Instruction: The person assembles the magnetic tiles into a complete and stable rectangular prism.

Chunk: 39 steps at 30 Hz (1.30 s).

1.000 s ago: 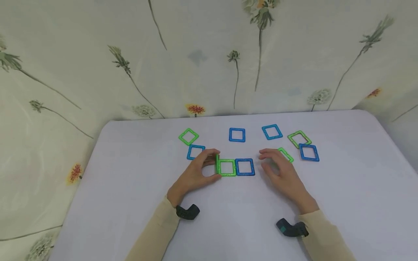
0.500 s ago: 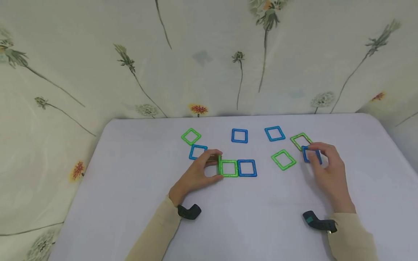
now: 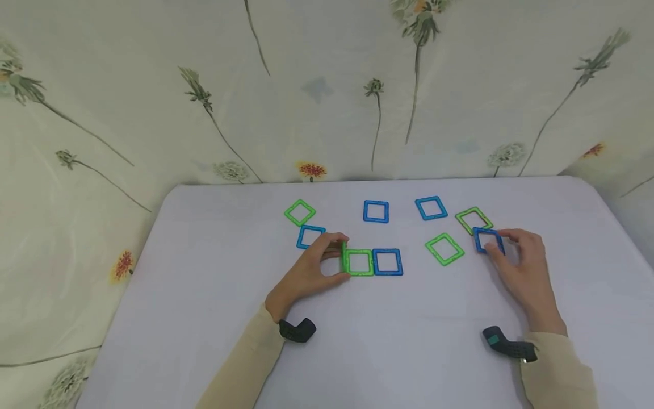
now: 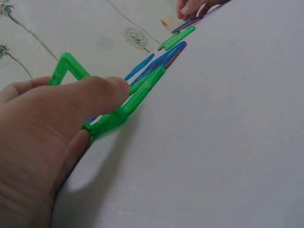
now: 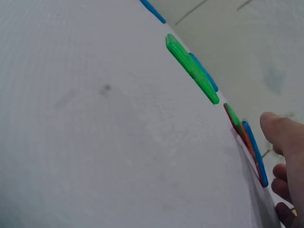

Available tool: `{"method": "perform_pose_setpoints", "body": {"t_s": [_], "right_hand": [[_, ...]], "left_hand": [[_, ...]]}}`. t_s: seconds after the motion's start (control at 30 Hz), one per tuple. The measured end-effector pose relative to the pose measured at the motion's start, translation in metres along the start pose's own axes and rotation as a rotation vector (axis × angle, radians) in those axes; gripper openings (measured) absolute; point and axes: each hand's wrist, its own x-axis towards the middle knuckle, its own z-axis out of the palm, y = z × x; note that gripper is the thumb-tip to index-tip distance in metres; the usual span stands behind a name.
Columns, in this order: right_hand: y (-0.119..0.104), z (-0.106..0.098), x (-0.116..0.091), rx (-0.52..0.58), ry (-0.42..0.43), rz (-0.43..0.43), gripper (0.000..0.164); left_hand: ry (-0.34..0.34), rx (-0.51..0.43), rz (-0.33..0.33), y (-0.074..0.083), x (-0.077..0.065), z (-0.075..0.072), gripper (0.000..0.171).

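My left hand (image 3: 309, 272) pinches a green magnetic square tile (image 3: 344, 258) that stands upright, thumb at its near edge and fingers at its far edge. Its open frame also shows in the left wrist view. Against its foot lies a flat green tile (image 3: 360, 274), joined on the right to a flat blue tile (image 3: 388, 274). My right hand (image 3: 528, 272) is at another blue tile (image 3: 477, 241) on the right, thumb overlapping its frame in the head view. In the right wrist view, a gap shows between my fingers and this blue tile (image 5: 256, 154).
A green tile (image 3: 465, 216) lies right behind the right-hand blue one, its corner meeting it. A second green tile (image 3: 434, 254) lies nearer the middle. Blue tiles (image 3: 376, 220) (image 3: 431, 217) lie along the back. At left are a green tile (image 3: 293, 217) and a blue tile (image 3: 300, 237).
My right hand has moved right, from beside the joined pair to the far-right blue tile, then slightly further along its edge. My left hand keeps its hold on the upright green tile.
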Motion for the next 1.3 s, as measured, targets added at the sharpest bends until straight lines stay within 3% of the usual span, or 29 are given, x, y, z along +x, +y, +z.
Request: {"method": "perform_pose_setpoints", "body": {"t_s": [0.43,1.03,1.3], "right_hand": [[0.0011,-0.0008,-0.0013,-0.094,-0.085,0.039,0.064],[0.0047,0.0050,-0.0024,-0.026,0.004,-0.049,0.028],[0.0053,0.0066,-0.0026,0.008,0.129,-0.044,0.022]], "left_hand": [[-0.005,0.058,-0.002,-0.0004,0.0034,0.0005,0.071],[-0.004,0.078,-0.010,-0.0015,0.0000,0.0006,0.070],[-0.007,0.072,-0.019,-0.0004,0.0001,0.0003,0.070]]}}
